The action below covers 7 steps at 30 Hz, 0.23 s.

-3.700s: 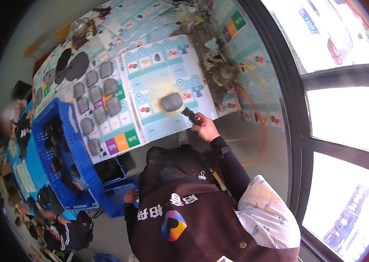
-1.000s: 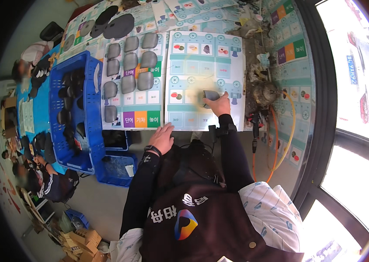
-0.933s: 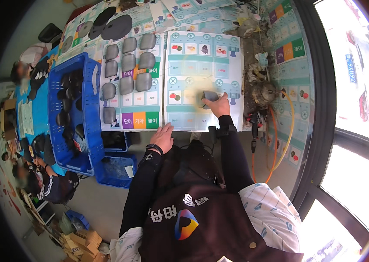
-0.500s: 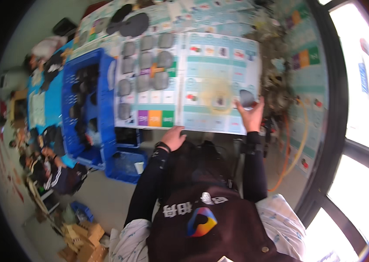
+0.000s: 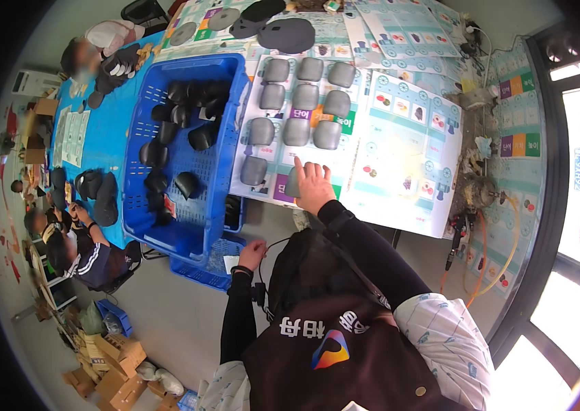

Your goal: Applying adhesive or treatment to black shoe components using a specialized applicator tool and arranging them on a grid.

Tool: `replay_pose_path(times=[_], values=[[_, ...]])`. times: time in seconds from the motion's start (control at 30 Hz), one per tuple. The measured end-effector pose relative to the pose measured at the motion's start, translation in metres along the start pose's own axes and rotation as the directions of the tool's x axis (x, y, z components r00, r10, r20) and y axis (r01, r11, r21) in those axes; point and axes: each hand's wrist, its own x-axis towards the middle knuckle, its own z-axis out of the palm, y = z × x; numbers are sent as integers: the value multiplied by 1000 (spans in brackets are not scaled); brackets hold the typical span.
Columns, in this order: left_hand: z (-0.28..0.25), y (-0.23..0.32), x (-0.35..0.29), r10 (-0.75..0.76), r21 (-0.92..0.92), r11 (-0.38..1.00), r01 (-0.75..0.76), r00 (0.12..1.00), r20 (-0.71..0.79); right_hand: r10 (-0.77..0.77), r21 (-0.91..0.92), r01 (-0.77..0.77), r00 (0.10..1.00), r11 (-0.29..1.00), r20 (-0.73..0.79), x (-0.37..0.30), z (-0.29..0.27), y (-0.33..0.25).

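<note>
My right hand (image 5: 314, 187) reaches over the near edge of the printed sheet. Its fingers are on a grey rounded pad (image 5: 293, 183), partly hidden under them. Several similar grey, cushion-shaped pads (image 5: 296, 132) lie in rough rows farther up the sheet. My left hand (image 5: 254, 254) hangs below the table edge, near the blue crates, with its fingers curled and nothing visible in them. A thin black cable loops beside it.
To the left stands a large blue crate (image 5: 197, 236) with several black moulded pieces inside. Flat dark discs (image 5: 286, 35) lie at the back. An air tool (image 5: 453, 241) with orange hoses hangs at the right. A seated person (image 5: 98, 255) works at far left.
My right hand has moved left across the sheet with the grey pad, to the near row. My left hand has left the sheet's edge and dropped lower. The view has shifted.
</note>
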Motion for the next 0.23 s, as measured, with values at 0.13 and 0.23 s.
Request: replay_pose_path(times=[0.13,0.23], values=[[-38,-30,-10,50,-15,999,-49,998,28,-45,-177,40,999,983,-26,38,35,-36],[-70,-56,-30,109,-87,990,-108,994,0,-82,-189,74,996,979,-32,61,51,-78]])
